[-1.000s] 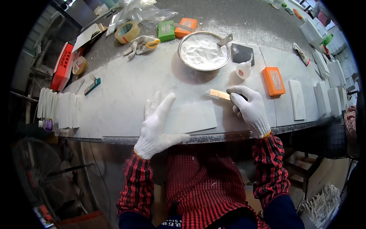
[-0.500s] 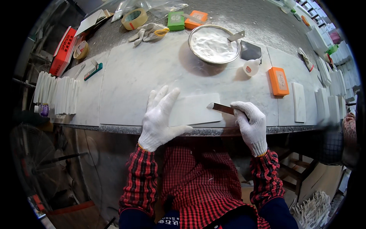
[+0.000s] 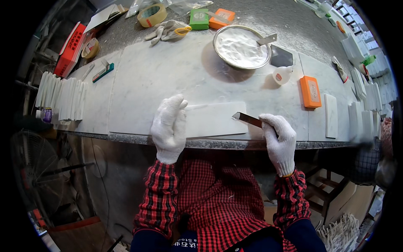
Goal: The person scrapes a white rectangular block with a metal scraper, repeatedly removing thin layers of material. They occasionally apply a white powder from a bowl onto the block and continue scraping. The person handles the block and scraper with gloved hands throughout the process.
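L hand [image 3: 168, 129] fingers now together, no longer spread, at L end of tile [image 3: 214, 119], prob. bracing; grip unclear. R hand [image 3: 280, 136] fingers clamped on scraper [image 3: 249, 120], tip near R end.

A gloved right hand [image 3: 280, 140] held a scraper [image 3: 251, 120] at a white slab's [image 3: 212, 121] right end, the left hand [image 3: 167, 128] opposite.

White gloves [image 3: 168, 130], red-and-black checked sleeves [image 3: 157, 199]

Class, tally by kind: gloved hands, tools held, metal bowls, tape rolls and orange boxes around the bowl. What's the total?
Gloved hands (left hand, right hand): 2
Held tool: 1
Metal bowl: 1
Tape rolls: 2
Orange boxes: 2
Total: 8
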The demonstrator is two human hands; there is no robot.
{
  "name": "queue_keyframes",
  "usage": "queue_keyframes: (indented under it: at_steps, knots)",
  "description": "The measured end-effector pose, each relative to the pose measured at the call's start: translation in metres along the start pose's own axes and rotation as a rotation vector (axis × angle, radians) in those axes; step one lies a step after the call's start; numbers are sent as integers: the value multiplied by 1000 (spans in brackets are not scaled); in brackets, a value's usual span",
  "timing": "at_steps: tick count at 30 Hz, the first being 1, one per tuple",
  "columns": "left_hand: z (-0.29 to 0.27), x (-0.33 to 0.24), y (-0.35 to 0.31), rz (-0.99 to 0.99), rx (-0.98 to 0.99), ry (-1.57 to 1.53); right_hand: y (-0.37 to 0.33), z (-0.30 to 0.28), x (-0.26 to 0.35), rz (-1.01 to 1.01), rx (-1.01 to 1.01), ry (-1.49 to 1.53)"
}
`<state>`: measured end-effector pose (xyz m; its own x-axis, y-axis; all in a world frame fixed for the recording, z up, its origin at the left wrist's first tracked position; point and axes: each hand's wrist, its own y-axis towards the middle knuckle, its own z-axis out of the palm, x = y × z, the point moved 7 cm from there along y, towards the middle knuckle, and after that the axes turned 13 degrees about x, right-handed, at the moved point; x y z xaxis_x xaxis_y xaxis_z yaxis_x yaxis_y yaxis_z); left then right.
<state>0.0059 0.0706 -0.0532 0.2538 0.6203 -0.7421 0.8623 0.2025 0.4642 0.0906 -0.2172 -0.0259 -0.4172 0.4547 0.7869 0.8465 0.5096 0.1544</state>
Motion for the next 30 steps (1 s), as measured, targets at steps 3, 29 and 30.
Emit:
queue_keyframes:
  at_steps: [3,29,30]
  knots:
    - [0,0,0,51,20,94,-4,0,15,-190,-59,-235]
    - [8,-21,9,129,88,323,27,-10,2,-50,386,-215]
    - [8,-22,10,128,83,313,27,-11,2,-67,381,-226]
